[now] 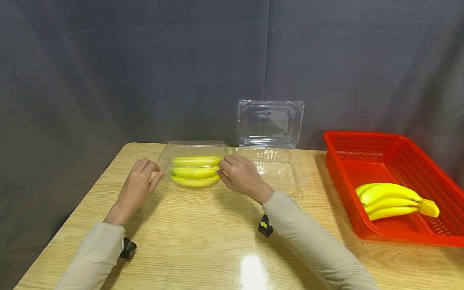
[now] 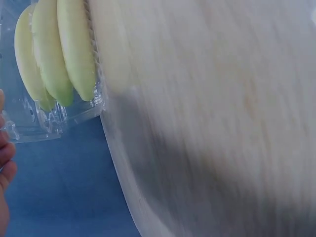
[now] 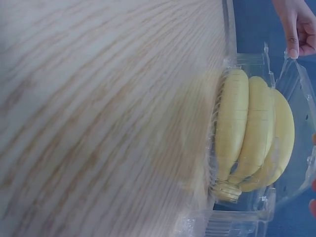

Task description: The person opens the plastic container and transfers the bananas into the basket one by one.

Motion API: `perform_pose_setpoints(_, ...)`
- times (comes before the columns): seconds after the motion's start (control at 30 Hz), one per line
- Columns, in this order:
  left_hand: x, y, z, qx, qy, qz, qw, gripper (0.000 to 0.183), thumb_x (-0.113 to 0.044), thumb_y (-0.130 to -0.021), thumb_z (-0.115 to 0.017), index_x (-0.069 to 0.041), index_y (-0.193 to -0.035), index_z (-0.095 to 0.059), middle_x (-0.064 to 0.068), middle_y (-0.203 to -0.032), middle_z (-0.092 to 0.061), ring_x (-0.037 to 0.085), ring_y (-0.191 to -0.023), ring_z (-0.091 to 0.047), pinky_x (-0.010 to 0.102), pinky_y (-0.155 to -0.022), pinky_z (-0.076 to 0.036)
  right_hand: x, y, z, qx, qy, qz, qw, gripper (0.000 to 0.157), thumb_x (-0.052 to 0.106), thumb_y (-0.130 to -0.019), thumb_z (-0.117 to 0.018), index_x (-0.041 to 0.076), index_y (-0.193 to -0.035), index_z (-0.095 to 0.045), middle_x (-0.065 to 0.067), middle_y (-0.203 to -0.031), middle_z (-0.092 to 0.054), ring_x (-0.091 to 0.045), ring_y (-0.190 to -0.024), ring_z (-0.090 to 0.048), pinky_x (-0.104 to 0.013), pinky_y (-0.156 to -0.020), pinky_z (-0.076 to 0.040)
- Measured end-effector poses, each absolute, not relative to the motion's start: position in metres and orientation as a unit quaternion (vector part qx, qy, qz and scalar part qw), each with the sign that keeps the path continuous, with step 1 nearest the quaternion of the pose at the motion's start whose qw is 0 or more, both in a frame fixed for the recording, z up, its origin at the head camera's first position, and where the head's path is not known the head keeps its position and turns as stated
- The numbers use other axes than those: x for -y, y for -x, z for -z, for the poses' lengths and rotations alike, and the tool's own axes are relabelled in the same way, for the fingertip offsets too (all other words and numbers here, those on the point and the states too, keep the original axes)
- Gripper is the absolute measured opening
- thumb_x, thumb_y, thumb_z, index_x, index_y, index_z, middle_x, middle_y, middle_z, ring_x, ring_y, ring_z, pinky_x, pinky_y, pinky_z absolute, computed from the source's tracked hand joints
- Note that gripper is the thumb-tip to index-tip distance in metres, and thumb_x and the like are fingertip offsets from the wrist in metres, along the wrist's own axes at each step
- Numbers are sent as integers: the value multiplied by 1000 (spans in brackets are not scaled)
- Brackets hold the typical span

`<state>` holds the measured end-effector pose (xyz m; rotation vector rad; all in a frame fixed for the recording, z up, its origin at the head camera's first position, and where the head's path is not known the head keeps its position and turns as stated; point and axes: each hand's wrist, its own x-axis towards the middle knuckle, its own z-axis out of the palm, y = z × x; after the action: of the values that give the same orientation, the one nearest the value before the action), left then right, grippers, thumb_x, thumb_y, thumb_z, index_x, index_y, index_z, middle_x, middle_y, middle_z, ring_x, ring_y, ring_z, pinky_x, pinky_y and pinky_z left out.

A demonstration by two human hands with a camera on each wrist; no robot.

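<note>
A clear plastic clamshell container holds a bunch of yellow bananas on the table. Its hinged lid is tilted over the fruit, with a gap along the front edge. My left hand pinches the lid's left front corner between thumb and fingers, as the right wrist view shows too. On the other side, my right hand grips the lid's right front corner, its fingers bent and thumb toward the bananas. Only fingertips of the left hand reach into the left wrist view.
A second clear container stands right of the first, its lid raised upright. At the far right, a red plastic basket holds another bunch of bananas. A grey curtain hangs behind the wooden table.
</note>
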<state>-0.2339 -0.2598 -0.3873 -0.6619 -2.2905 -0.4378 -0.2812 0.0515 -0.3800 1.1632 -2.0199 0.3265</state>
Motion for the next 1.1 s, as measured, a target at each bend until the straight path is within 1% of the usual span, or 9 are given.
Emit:
perform_pose_setpoints(0.07,259,234,387,885,249,179,351,23,-2,-78,-80,3,-88,-59,14,-87,-55,31,-81,-52,43,-69,-48,-52,280,379,795,-451,-137,382,16,12,-84,-72,9,-75,-59,0,-71,-53,-16,-60,-46,-25,-50,-40)
perform_pose_setpoints(0.2,258,234,386,884,239,188,355,22,-4,-80,-79,3,-88,-59,15,-88,-55,33,-84,-52,44,-72,-48,-52,279,376,800,-442,-154,375,16,14,-85,-72,9,-76,-59,1,-73,-55,-14,-61,-48,-23,-51,-41)
perform_pose_setpoints(0.47,257,236,384,876,243,198,365,22,-4,-80,-78,3,-87,-58,16,-88,-54,36,-85,-51,46,-77,-47,-53,276,371,810,-426,-169,366,19,19,-85,-74,9,-78,-59,1,-75,-58,-15,-66,-54,-25,-54,-46)
perform_pose_setpoints(0.67,255,238,383,871,244,205,374,22,-2,-80,-78,3,-86,-58,16,-87,-55,36,-85,-50,45,-79,-46,-54,276,369,813,-416,-183,364,21,20,-84,-74,9,-77,-57,0,-75,-56,-16,-65,-52,-24,-51,-44)
perform_pose_setpoints(0.9,252,238,380,857,246,219,397,23,2,-78,-79,4,-86,-57,17,-85,-55,36,-83,-50,43,-75,-45,-55,275,367,809,-411,-205,367,23,20,-84,-75,8,-77,-56,-1,-76,-58,-17,-69,-55,-23,-49,-44)
perform_pose_setpoints(1.1,251,240,376,845,240,229,419,26,4,-76,-79,5,-88,-55,17,-84,-54,35,-80,-51,41,-70,-46,-54,275,364,806,-405,-225,369,24,20,-84,-75,8,-76,-56,0,-75,-56,-15,-66,-52,-22,-48,-42)
